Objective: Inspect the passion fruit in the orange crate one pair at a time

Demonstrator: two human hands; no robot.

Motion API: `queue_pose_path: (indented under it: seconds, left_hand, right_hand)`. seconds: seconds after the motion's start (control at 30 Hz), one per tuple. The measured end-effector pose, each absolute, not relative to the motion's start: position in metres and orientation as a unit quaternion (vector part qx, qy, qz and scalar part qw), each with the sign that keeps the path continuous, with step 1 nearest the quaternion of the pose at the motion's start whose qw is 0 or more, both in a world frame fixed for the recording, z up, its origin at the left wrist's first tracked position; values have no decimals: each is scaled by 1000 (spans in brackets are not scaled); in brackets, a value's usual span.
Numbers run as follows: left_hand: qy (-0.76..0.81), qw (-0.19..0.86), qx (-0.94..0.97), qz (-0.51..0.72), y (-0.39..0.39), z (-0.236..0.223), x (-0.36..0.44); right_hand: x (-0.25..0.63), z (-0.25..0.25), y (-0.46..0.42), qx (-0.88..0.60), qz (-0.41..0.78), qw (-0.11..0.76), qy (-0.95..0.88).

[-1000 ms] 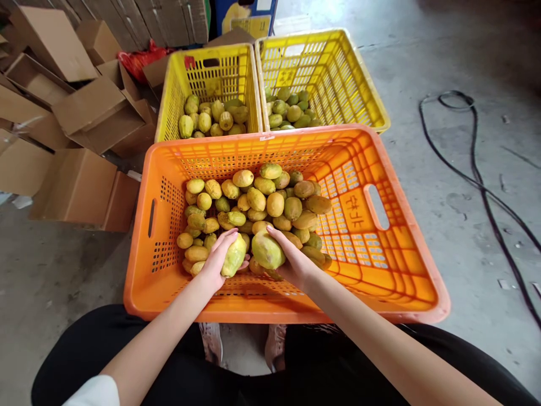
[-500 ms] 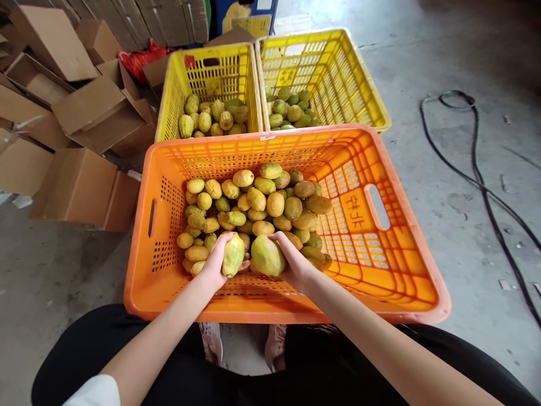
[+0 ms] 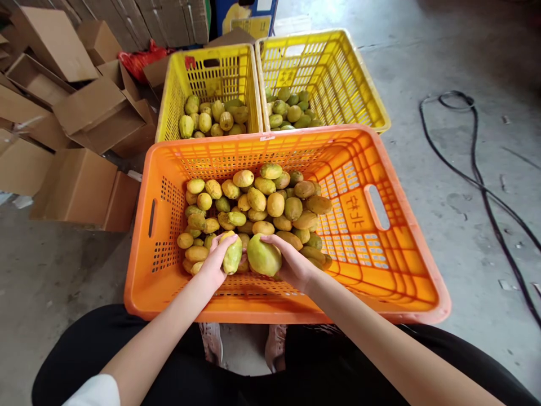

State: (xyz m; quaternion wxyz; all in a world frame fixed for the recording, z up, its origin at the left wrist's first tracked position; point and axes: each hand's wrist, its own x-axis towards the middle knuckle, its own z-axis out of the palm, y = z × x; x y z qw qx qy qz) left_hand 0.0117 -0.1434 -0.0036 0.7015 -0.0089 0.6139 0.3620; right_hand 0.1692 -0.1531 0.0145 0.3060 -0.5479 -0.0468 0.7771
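Yellow-green papaya (image 3: 233,257) points at the crate's near edge (image 3: 291,316), left hand (image 3: 216,261) gripping. Your right hand (image 3: 296,267) clasps the rounder papaya (image 3: 264,256) alongside.

From the wearer's head, my only view looks forward and down, fairly close, into the orange crate (image 3: 287,317) of fruit (image 3: 257,199).

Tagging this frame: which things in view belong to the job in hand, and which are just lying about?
Job in hand:
yellow-green fruit in the left hand
green fruit in the right hand
orange crate and its fruit heap
probably the left yellow crate and right yellow crate, both holding fruit

Seemingly lying about:
cardboard boxes
red bundle
blue box
black cable
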Motion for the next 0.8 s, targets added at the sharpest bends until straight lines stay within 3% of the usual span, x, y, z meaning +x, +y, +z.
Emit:
queue_pose_path:
  seconds: [0.27,0.8]
  left_hand:
    - [548,757,34,354,-146,-7,7]
    - [591,720,-33,362,-141,-2,11]
  right_hand:
    - [172,18,-151,-564,773,282,-71]
    - [170,12,-149,-615,731,293,-47]
